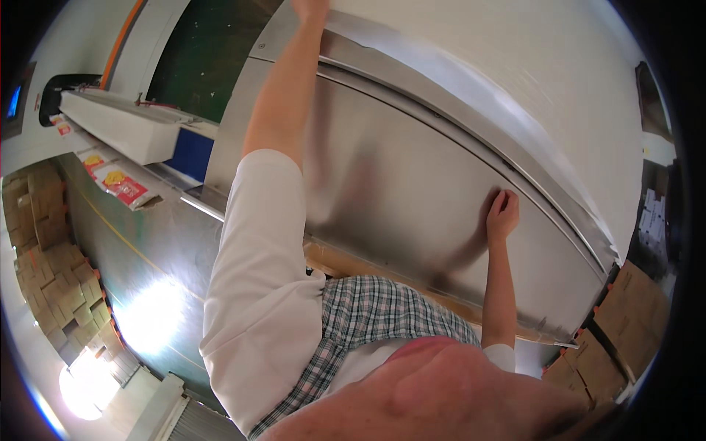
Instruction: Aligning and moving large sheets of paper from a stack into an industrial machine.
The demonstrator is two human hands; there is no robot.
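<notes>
My left arm reaches far forward over a stainless steel panel (382, 162). My left hand (312, 9) is cut off by the top edge of the view, at the border of a broad white surface (515, 44), so its fingers are hidden. On the right part of the steel, my right hand (502, 214) rests with its fingers curled in, and nothing shows in it. A long seam and a raised metal rim (441, 92) run between the steel panel and the white surface, which has a shiny, film-like edge.
To the left, red and white packets (125, 187) lie in a row beside a white machine housing (121, 125). Stacked cardboard boxes (55, 287) stand at the far left, and more brown cartons (632, 309) at the right. A wooden edge (346, 261) runs along my waist.
</notes>
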